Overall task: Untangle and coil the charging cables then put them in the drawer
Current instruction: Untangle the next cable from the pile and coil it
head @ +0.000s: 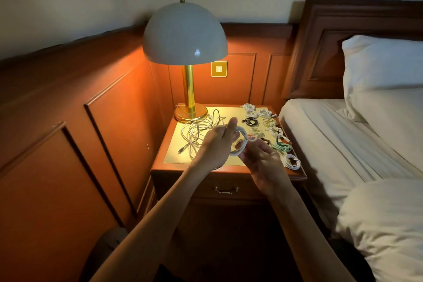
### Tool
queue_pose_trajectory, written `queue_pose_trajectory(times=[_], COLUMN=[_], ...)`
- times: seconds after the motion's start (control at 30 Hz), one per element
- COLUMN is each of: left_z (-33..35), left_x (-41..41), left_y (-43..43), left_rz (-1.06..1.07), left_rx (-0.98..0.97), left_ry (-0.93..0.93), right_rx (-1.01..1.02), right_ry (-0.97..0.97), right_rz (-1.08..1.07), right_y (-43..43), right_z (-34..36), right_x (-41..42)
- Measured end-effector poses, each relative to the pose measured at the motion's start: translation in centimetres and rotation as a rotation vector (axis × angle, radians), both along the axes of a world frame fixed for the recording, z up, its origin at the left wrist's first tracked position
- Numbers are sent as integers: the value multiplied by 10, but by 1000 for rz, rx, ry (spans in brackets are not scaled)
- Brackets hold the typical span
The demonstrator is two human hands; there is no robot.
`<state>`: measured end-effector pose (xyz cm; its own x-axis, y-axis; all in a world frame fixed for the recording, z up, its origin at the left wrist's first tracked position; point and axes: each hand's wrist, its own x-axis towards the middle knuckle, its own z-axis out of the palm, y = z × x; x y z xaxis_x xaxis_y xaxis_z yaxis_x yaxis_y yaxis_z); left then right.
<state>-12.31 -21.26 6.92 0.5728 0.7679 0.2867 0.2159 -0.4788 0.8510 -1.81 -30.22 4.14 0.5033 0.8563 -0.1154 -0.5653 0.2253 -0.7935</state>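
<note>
The left hand (219, 142) grips a white cable coil (240, 144), fingers curled through its loop and thumb raised, in front of the lamp (185, 34) and above the surface (229, 111). The right hand (263, 158) lies palm-up against the coil's side farthest from the lamp; its fingers are blurred, so I cannot tell whether they pinch the cable. Loose tangled cables (196, 133) sprawl just in front of the lamp's base. Finished coils (263, 119), white, black and one green (282, 147), lie to the lamp's right toward the bed (332, 135). The closed drawer (206, 188) sits below the surface.
</note>
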Motion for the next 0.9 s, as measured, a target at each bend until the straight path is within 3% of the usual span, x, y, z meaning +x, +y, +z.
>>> queue_pose_trajectory(times=[0.1,0.3,0.4,0.53,0.63,0.7,0.77,0.9], left_z=[-6,-16,-18,-20,-18,-12,-8,-15], left_x=[2,6,9,9,20,26,32,39], left_y=[2,4,4,11,22,25,31,35], left_rz=[28,161,139,119,210,299,359,301], left_rx=[10,236,248,-80,-626,-842,-843,-756], left_ry=[48,26,94,24,-212,-287,-196,-131], right_rx=[-10,-19,-136,-228,-362,-424,-441,-426], right_ry=[120,213,-87,-392,-677,-959,-1083,-898], right_rz=[196,262,195,163,203,170,133,81], right_y=[2,1,3,-1,-2,0,1,2], right_z=[3,3,8,16,15,10,3,-8], right_x=[-1,-1,-4,-8,-20,-31,-42,-49])
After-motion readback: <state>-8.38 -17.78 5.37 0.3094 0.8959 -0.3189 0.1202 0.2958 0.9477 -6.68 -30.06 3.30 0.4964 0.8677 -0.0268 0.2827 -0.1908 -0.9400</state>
